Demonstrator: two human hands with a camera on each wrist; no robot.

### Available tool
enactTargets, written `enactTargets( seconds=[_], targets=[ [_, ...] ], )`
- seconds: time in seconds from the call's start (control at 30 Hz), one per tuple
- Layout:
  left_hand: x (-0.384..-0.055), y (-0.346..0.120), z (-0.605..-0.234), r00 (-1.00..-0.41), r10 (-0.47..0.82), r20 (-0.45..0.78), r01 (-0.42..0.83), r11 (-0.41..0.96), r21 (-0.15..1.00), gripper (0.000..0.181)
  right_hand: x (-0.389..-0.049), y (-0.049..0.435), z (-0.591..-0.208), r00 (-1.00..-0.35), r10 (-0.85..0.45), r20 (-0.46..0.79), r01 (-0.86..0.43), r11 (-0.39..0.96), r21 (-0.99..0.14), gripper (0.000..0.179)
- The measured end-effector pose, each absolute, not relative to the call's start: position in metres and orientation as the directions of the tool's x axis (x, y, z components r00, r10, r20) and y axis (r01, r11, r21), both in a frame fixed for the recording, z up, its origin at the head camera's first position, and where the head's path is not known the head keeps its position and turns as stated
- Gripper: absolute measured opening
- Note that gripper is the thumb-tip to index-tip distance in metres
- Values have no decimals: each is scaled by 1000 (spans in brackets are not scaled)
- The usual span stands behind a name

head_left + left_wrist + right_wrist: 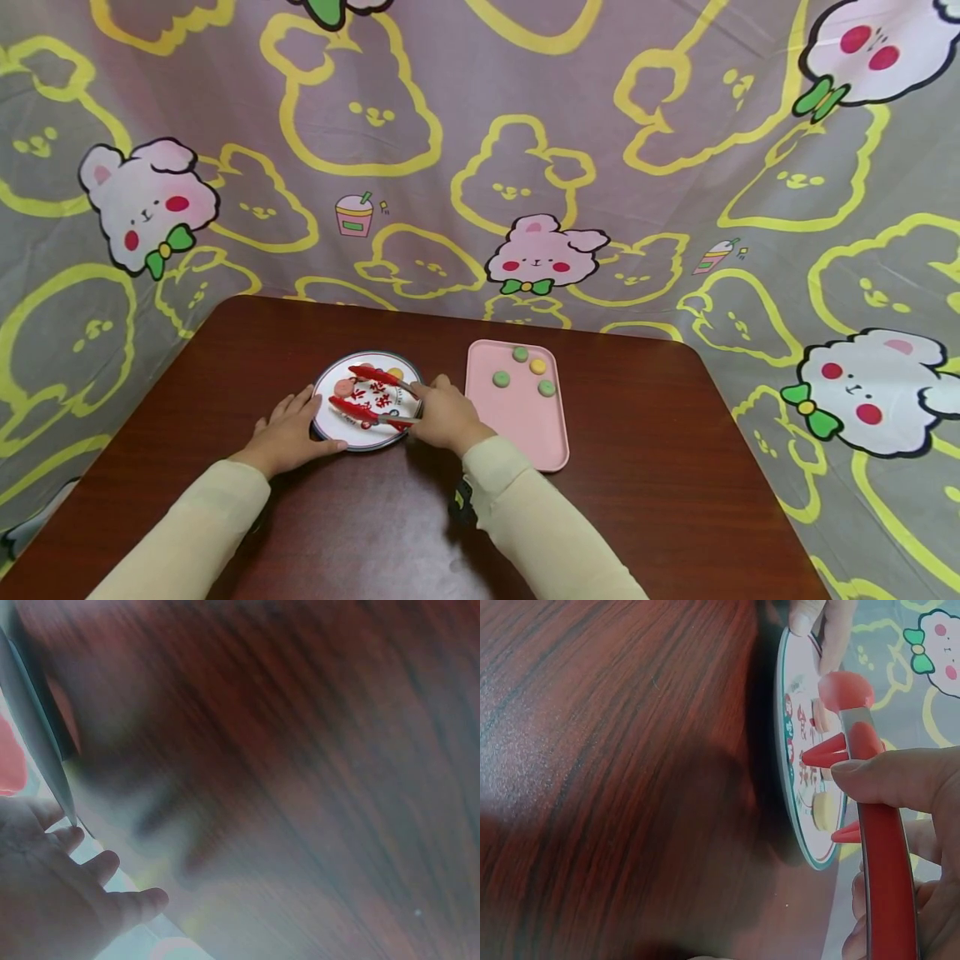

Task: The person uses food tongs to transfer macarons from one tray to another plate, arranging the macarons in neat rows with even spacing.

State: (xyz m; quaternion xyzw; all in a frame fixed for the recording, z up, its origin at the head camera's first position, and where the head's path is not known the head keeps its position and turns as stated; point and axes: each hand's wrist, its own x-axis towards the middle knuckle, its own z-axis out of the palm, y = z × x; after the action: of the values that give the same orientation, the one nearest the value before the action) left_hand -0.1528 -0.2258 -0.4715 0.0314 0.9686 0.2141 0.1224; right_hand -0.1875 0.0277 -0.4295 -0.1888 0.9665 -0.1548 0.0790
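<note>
A white plate with a dark rim and red print stands on the table. On it lie a pink macaron, a second pink one partly behind the tongs, and a yellow macaron. My left hand rests at the plate's left edge, fingers spread and thumb along the near rim. In my right hand is a pair of red-tipped metal tongs, gripped by the handles. Their two arms stand apart over the plate, with no macaron pinched between the tips.
To the right of the plate, a pink tray holds several macarons, green ones and a yellow macaron, toward its far end. The brown wooden table ends at a patterned curtain behind and at the sides.
</note>
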Motion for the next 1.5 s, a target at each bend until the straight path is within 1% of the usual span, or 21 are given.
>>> enactTargets(
  seconds=[0.2, 0.43, 0.67, 1.0, 1.5],
  targets=[
    [-153, -226, -472, -964, 110, -241, -2, 907, 422, 113, -187, 33, -428, -916, -391, -94, -339, 877, -340, 74],
    [-153, -226, -473, -966, 113, -233, 4, 906, 423, 114, -186, 40, -429, -918, -394, -42, -352, 860, -369, 80],
    [-154, -227, -476, -967, 114, -226, 9, 908, 418, 114, -184, 46, -427, -926, -379, -12, -343, 851, -398, 82],
    [-153, -226, -474, -969, 117, -219, 16, 910, 415, 113, -181, 55, -424, -929, -369, -32, -324, 853, -409, 89],
    [-154, -226, -476, -970, 114, -216, 16, 912, 410, 113, -176, 69, -417, -927, -375, -5, -340, 844, -415, 88]
  ],
)
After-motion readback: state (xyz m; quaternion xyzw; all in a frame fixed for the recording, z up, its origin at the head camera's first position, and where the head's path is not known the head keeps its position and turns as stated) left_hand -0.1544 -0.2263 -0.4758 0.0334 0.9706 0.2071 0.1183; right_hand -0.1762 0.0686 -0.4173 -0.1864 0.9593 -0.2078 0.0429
